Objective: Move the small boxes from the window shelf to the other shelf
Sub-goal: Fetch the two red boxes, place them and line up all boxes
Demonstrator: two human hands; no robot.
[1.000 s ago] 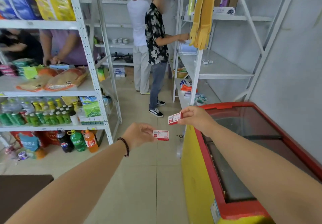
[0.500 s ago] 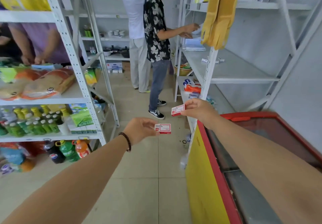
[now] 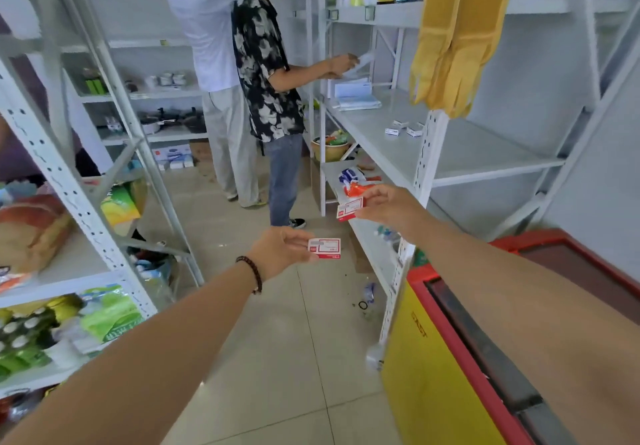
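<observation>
Pinching one small red-and-white box [image 3: 324,248], the left hand [image 3: 277,252] reaches to twelve o'clock; the right hand [image 3: 389,207], at one o'clock, grips another box [image 3: 349,209] beside the white shelf [image 3: 377,139]

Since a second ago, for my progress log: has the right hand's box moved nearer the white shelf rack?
Yes. The right hand has carried its red-and-white box forward, away from the red freezer rim to the white rack's lower shelf.

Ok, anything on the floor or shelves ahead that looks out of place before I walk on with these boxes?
Yes: small litter lies on the floor by the right shelf's foot: a dark ring and a crumpled clear wrapper. Both hands, left hand and right hand, grip their small boxes level.
</observation>
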